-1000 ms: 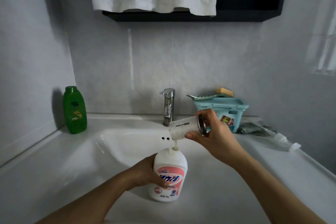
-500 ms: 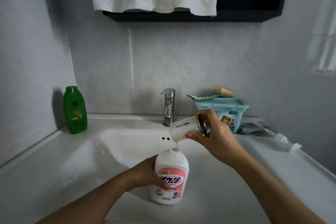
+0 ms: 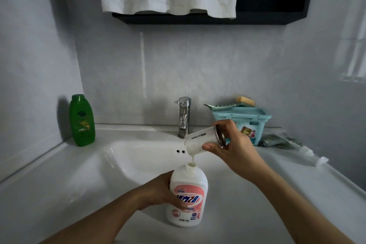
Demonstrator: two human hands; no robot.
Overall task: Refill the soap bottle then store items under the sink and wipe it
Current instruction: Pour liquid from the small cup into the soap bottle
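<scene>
A white soap bottle (image 3: 187, 196) with a pink label stands upright on the sink's front edge, its neck open. My left hand (image 3: 158, 192) grips its left side. My right hand (image 3: 233, 144) holds a clear plastic cup (image 3: 200, 140) tipped on its side just above the bottle's neck. A thin stream of white soap runs from the cup's lip into the neck. The bottle's pump head (image 3: 309, 153) lies on the counter at the right.
The white sink basin (image 3: 138, 156) lies behind the bottle, with a chrome tap (image 3: 184, 117) at its back. A green bottle (image 3: 81, 121) stands at the left. A teal box (image 3: 249, 123) carrying a brush, and a grey cloth (image 3: 277, 140), sit at the right.
The soap bottle and my left hand have shifted slightly toward me. The cup stays tipped over the neck, with soap still running.
</scene>
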